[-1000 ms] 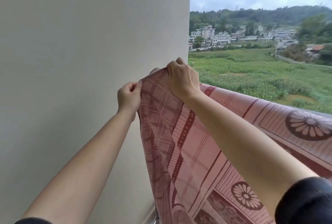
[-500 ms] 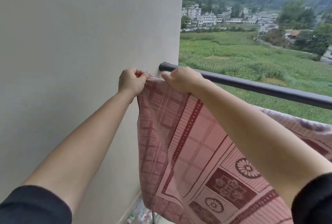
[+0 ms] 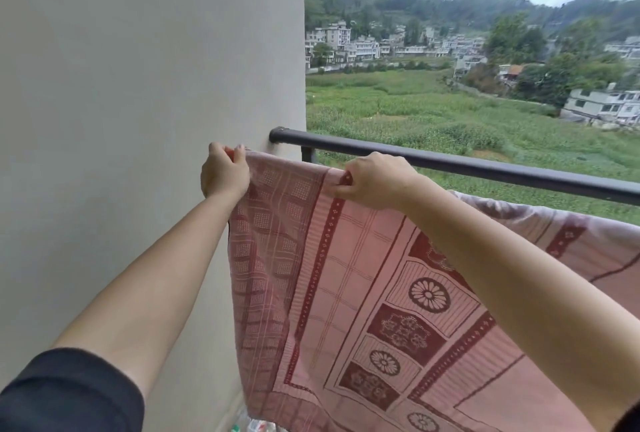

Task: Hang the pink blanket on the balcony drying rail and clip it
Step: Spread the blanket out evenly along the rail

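Pink blanket [image 3: 346,276], patterned with dark red bands and flower medallions, is held up by its top edge just this side of the balcony rail [image 3: 485,167], at the rail's wall end. The left hand [image 3: 223,173] has its fingers curled tight round the blanket's top corner, close to the wall [image 3: 138,85]; most of the fingertips are hidden from view. The right hand [image 3: 375,182] pinches the top edge further along, fingers folded under so that mostly knuckles show. Between the two hands the edge runs taut and covers the lower part of the rail's upright post [image 3: 308,154]. Whether the cloth touches the rail anywhere cannot be told: to the right it rises close under the bar, and the right forearm hides the stretch between. The blanket's far right side and much of its lower hem run off the frame. A dark sleeve [image 3: 69,393] is cut by the bottom left corner. Below the hem, at the foot of the wall, small pale and green objects [image 3: 256,426] show, too blurred to name, any lettering on them unreadable. Beyond the rail lie a green field [image 3: 415,113] and pale houses [image 3: 346,44], slightly smeared.
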